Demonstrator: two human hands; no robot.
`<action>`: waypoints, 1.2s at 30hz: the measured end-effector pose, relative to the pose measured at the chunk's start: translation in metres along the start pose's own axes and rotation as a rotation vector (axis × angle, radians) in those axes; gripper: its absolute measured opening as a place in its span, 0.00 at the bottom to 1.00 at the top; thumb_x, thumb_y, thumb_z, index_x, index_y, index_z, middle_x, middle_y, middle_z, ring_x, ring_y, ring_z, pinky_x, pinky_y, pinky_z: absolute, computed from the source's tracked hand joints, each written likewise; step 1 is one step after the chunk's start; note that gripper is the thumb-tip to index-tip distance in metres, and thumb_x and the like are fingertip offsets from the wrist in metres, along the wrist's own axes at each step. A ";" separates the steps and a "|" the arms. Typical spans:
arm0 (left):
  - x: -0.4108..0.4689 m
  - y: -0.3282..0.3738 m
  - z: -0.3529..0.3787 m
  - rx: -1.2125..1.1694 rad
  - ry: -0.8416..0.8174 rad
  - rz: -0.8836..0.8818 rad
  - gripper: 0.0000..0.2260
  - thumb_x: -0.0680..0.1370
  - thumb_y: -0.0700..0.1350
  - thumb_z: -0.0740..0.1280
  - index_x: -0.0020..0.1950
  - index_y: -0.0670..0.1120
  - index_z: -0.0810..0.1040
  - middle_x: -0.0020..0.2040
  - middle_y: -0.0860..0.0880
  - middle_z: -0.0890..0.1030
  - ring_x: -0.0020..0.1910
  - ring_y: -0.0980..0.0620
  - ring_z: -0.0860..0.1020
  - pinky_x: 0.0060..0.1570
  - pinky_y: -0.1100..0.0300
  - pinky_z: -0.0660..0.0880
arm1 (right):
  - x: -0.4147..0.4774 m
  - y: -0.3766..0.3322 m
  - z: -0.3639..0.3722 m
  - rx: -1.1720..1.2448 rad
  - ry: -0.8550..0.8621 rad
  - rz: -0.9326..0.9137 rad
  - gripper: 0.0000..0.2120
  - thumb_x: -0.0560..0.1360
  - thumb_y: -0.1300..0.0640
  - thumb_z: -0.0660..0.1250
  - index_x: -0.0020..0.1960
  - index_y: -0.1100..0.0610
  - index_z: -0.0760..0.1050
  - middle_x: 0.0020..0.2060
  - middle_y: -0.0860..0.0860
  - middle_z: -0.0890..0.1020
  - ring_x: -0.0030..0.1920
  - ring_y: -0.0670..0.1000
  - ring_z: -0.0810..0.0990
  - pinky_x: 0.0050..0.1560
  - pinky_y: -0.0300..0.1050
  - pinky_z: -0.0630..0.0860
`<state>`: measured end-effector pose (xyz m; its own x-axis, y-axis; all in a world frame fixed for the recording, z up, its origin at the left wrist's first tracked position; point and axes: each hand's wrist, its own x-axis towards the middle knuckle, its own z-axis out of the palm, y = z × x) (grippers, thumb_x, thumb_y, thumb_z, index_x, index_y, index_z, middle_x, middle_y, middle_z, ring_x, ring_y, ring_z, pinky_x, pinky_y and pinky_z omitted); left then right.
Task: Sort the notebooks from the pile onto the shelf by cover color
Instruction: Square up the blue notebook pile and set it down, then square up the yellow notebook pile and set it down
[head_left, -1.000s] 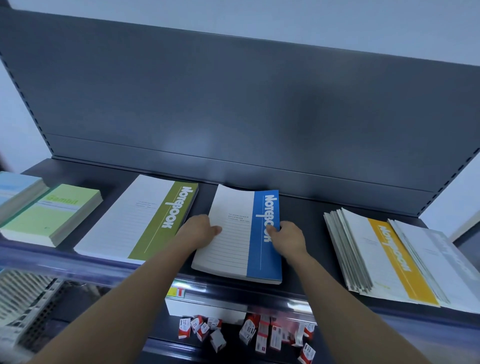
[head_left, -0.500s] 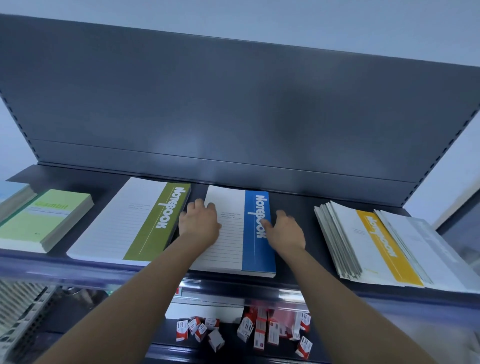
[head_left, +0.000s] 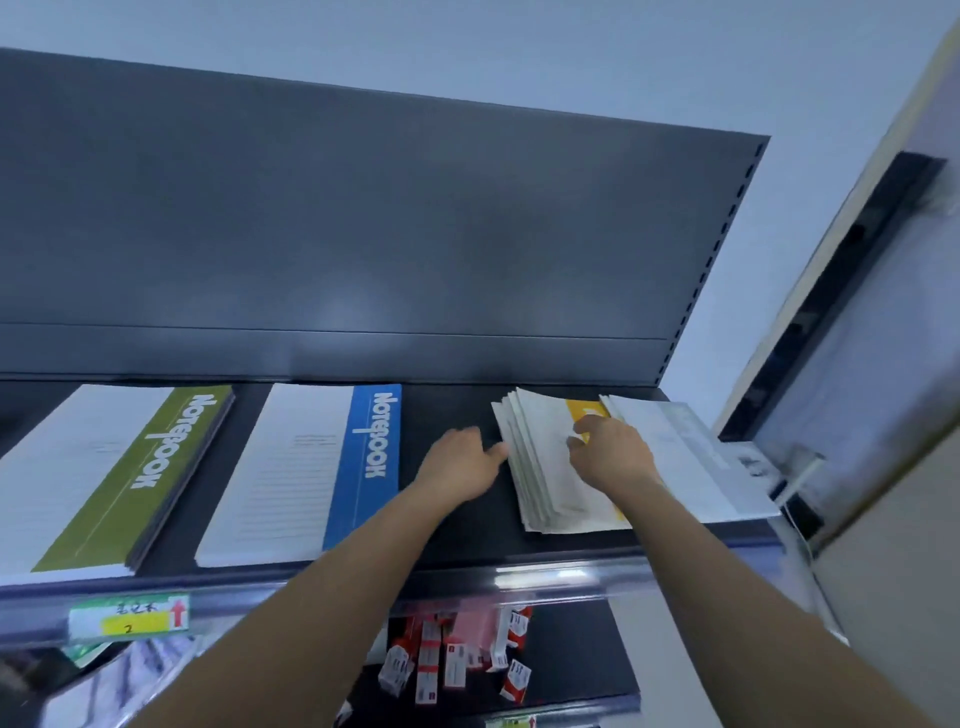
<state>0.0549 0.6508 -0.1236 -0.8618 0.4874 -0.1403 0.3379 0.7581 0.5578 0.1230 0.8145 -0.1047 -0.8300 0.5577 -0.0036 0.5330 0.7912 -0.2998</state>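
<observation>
Head: right hand atop yellow notebook pile, left hand beside.

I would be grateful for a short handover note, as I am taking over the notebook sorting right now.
Left hand: open, fingertips at the left edge of the pile.
Right hand: on the top yellow notebook; grip unclear.
Done: green stack and blue stack lie side by side on the shelf.
Left: the fanned pile, with a grey notebook at its right.
</observation>
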 end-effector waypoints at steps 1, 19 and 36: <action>0.001 0.013 0.006 -0.081 -0.025 -0.034 0.26 0.81 0.57 0.56 0.71 0.39 0.66 0.69 0.41 0.70 0.67 0.43 0.69 0.62 0.54 0.67 | 0.000 0.008 -0.002 -0.005 -0.045 -0.017 0.17 0.80 0.51 0.59 0.66 0.53 0.73 0.64 0.55 0.77 0.64 0.58 0.73 0.61 0.48 0.71; 0.022 0.064 0.047 -1.057 -0.013 -0.439 0.22 0.71 0.39 0.74 0.62 0.38 0.73 0.52 0.42 0.81 0.48 0.45 0.81 0.41 0.54 0.78 | 0.010 0.051 0.000 0.266 -0.033 -0.173 0.20 0.77 0.49 0.64 0.67 0.52 0.72 0.61 0.52 0.77 0.59 0.53 0.75 0.57 0.46 0.72; -0.014 0.011 0.001 -0.973 0.215 0.207 0.40 0.61 0.49 0.79 0.69 0.53 0.65 0.60 0.57 0.78 0.59 0.61 0.76 0.50 0.65 0.76 | 0.004 0.004 0.007 1.251 -0.173 -0.209 0.30 0.69 0.63 0.74 0.66 0.50 0.67 0.51 0.47 0.81 0.52 0.46 0.80 0.57 0.47 0.77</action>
<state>0.0711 0.6523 -0.1160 -0.9035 0.4081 0.1308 0.1160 -0.0608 0.9914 0.1211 0.8179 -0.1129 -0.9394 0.3382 0.0566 -0.0484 0.0327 -0.9983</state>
